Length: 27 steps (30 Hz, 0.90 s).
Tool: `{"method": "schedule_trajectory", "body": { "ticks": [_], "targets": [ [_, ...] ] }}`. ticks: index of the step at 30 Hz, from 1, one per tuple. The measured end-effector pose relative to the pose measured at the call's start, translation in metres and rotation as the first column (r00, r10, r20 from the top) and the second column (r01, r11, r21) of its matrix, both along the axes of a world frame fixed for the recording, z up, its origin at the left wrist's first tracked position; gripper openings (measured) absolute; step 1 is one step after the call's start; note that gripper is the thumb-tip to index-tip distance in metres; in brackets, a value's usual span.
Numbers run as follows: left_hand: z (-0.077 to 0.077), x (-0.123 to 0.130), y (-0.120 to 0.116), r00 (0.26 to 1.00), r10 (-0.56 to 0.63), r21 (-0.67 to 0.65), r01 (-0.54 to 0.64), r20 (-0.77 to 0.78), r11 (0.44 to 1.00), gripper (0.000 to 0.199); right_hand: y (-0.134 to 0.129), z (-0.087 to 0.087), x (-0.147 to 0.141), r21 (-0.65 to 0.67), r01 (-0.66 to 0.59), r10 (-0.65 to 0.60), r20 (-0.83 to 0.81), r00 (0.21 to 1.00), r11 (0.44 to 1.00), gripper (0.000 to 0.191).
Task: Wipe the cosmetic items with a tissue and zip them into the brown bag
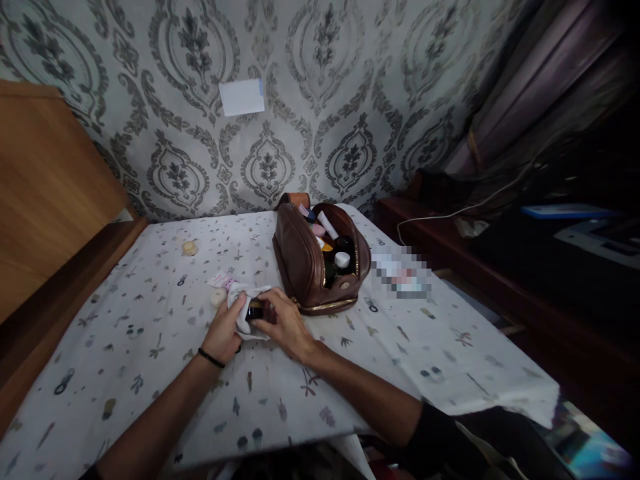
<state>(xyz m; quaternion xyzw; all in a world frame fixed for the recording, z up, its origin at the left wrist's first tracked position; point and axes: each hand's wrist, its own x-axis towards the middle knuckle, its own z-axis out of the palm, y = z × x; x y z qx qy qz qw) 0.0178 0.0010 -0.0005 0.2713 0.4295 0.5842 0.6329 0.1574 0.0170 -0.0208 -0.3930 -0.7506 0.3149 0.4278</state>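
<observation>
My left hand (227, 328) grips a white cloth (244, 325) that is bunched around a small dark jar (255, 309). From the other side my right hand (286, 323) holds the jar, its fingers curled over the near end. Just behind the hands stands a brown leather toiletry bag (300, 257), unzipped, with a white-capped bottle (342, 260), a white tube (327, 225) and other small items inside. Beside my left hand lie a cream-coloured round item (217, 297) and a pink-and-white packet (223, 280), partly covered by the cloth.
A small yellowish round item (189, 248) lies at the back left of the patterned tablecloth (165, 387). A pixelated item (403, 272) is right of the bag. Wooden furniture (55, 187) borders the left; a white cable (465, 212) runs along the right.
</observation>
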Motion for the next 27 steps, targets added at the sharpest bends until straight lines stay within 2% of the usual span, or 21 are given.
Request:
{"method": "schedule_trajectory", "body": {
  "ticks": [5, 11, 20, 24, 27],
  "targets": [
    [-0.003, 0.0, 0.002, 0.997, 0.041, 0.003, -0.041, 0.062, 0.999, 0.045, 0.002, -0.001, -0.002, -0.056, 0.006, -0.006, -0.004, 1.0, 0.998, 0.041],
    [-0.002, 0.001, 0.002, 0.997, 0.047, 0.002, -0.047, 0.061, 0.999, 0.043, 0.001, 0.0, -0.001, -0.054, 0.024, -0.025, -0.019, 0.999, 0.998, 0.027],
    [0.006, 0.003, -0.007, 0.988, -0.082, 0.072, 0.092, -0.133, 0.993, 0.046, 0.001, -0.005, -0.001, -0.004, -0.009, 0.008, -0.032, 0.999, 1.0, 0.024],
    [0.006, 0.004, -0.009, 0.967, -0.097, 0.146, 0.134, -0.234, 0.98, 0.044, 0.002, -0.005, -0.001, 0.03, 0.012, -0.011, -0.02, 1.0, 0.999, 0.022],
    [0.003, 0.004, -0.008, 0.964, -0.087, 0.155, 0.129, -0.252, 0.98, 0.043, 0.002, -0.004, -0.001, 0.031, 0.018, -0.018, -0.003, 1.0, 0.999, 0.024]
  ]
}}
